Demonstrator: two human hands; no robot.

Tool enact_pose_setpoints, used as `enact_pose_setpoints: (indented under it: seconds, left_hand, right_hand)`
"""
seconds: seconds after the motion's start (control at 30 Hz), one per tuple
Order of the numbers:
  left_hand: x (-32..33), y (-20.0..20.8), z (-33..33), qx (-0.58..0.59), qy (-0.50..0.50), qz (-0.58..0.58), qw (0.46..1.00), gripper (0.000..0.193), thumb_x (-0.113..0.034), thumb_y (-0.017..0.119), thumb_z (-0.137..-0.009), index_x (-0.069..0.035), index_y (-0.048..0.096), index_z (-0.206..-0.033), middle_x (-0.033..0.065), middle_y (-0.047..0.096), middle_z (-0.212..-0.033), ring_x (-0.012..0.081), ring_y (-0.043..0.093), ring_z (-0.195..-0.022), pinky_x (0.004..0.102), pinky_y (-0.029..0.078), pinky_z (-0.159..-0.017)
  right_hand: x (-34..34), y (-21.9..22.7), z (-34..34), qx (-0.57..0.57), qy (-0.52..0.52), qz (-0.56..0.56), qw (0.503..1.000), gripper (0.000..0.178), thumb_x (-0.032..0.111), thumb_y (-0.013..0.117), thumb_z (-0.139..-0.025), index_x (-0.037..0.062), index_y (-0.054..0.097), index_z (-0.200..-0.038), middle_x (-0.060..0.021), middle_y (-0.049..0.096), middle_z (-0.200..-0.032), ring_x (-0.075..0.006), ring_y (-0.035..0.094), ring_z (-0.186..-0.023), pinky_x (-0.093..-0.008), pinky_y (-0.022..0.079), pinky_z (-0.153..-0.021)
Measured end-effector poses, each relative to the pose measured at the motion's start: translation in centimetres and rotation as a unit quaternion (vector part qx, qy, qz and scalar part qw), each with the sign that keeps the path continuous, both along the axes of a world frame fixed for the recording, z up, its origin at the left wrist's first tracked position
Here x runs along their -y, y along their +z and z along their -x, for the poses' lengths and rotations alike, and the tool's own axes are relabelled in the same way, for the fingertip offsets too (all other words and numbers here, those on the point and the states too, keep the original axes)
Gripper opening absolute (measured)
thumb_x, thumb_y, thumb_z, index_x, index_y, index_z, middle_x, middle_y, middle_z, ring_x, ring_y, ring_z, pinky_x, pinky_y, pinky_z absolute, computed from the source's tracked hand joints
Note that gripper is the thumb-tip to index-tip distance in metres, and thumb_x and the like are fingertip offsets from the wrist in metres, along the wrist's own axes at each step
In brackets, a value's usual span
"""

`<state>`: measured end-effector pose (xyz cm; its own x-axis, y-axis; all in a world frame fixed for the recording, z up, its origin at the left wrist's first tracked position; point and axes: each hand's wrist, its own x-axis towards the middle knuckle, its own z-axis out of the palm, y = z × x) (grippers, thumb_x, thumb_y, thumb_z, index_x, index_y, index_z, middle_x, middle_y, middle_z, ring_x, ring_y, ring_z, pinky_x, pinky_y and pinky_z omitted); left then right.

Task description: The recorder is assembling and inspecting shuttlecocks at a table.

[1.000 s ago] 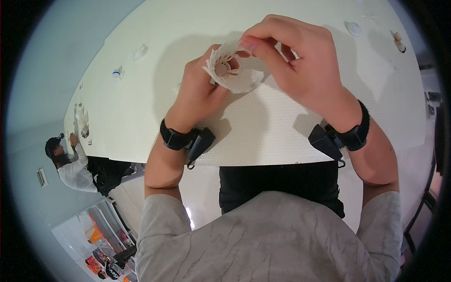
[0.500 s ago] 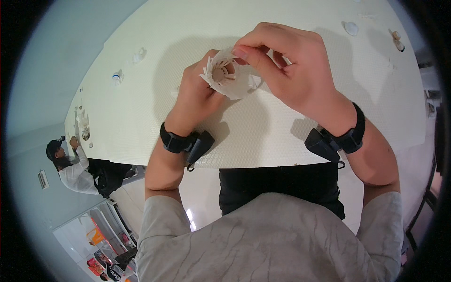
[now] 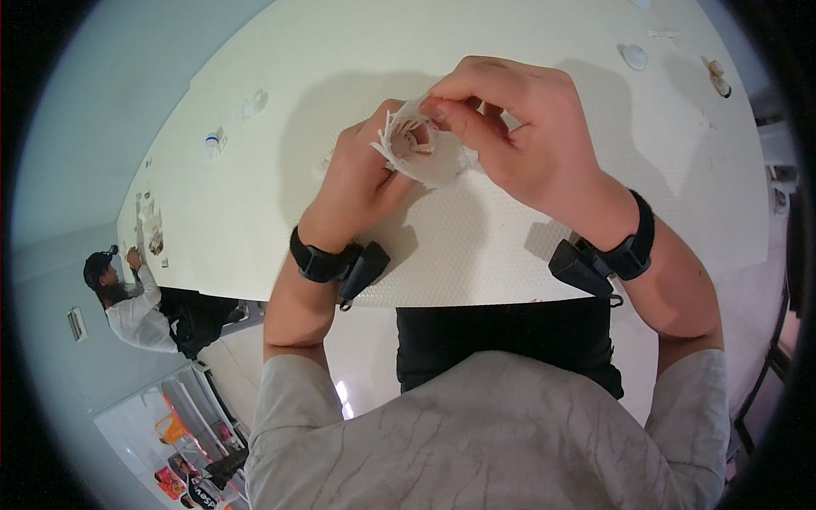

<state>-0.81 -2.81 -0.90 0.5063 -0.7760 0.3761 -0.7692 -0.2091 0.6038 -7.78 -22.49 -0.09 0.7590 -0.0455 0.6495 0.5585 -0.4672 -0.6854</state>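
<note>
Above the near middle of the white table (image 3: 476, 255) I hold a pale, cup-shaped thing (image 3: 442, 166) of thin, paper-like material. Its rim is jagged, and inside it are narrow strips around a round bottom. From its left side my left hand (image 3: 361, 166) grips it, fingers closed around the outside and partly hidden. At the right rim my right hand (image 3: 527, 127) pinches the thin edge between thumb and index finger. Both wrists wear black straps with small black devices.
A white round piece (image 3: 634, 57) and small brown and black items (image 3: 719, 78) lie far right. On the left are a small blue-and-white item (image 3: 212, 139) and a whitish scrap (image 3: 254, 104). Another person (image 3: 127, 297) sits at the far left edge, near a shelf (image 3: 191, 416).
Both hands and the cup-shaped thing have shifted slightly down, the thing also slightly right. Its opening has tilted a little. The right fingers still pinch its rim.
</note>
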Motion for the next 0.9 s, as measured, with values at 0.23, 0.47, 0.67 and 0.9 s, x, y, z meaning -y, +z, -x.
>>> enact_pose_setpoints:
  seconds: [0.23, 0.47, 0.67, 0.9]
  left_hand:
    - [-4.2, 1.8, -5.9, -0.074, 0.141, 0.003, 0.987, 0.02, -0.008, 0.075, -0.08, -0.001, 0.067, -0.097, 0.007, 0.068, -0.087, 0.0182, 0.063, -0.078, 0.0305, 0.05, -0.069]
    - [-7.2, 3.9, -7.0, -0.063, 0.104, -0.284, 0.951, 0.025, -0.018, 0.081, -0.076, -0.006, 0.069, -0.095, 0.0, 0.068, -0.087, 0.0122, 0.058, -0.08, 0.0291, 0.047, -0.075]
    - [-6.0, 2.9, -6.3, -0.063, 0.07, -0.283, 0.955, 0.03, -0.017, 0.081, -0.071, -0.003, 0.068, -0.094, 0.0076, 0.07, -0.083, 0.0196, 0.061, -0.076, 0.0327, 0.048, -0.074]
    - [-6.0, 3.0, -6.8, -0.05, 0.082, -0.237, 0.967, 0.021, -0.011, 0.08, -0.076, -0.003, 0.064, -0.088, 0.0035, 0.069, -0.086, 0.014, 0.062, -0.078, 0.0289, 0.049, -0.074]
  right_hand:
    - [1.2, -1.2, -1.0, -0.052, -0.032, -0.057, 0.996, 0.026, 0.022, 0.065, -0.095, 0.0091, 0.064, -0.118, -0.0053, 0.07, -0.083, -0.0129, 0.059, -0.06, -0.0276, 0.045, -0.054]
    - [0.8, -1.1, -1.0, -0.161, -0.002, -0.059, 0.985, 0.029, 0.012, 0.057, -0.099, 0.008, 0.058, -0.128, 0.0019, 0.065, -0.091, -0.0046, 0.047, -0.062, -0.0203, 0.041, -0.057]
    - [1.1, -1.3, -1.2, -0.16, 0.021, -0.057, 0.985, 0.029, 0.011, 0.057, -0.098, 0.0081, 0.058, -0.127, 0.0036, 0.063, -0.091, -0.0031, 0.046, -0.062, -0.0195, 0.041, -0.057]
    - [1.2, -1.3, -1.1, -0.157, 0.034, -0.047, 0.986, 0.028, 0.011, 0.057, -0.098, 0.0088, 0.058, -0.126, 0.0037, 0.062, -0.089, -0.003, 0.045, -0.062, -0.019, 0.04, -0.057]
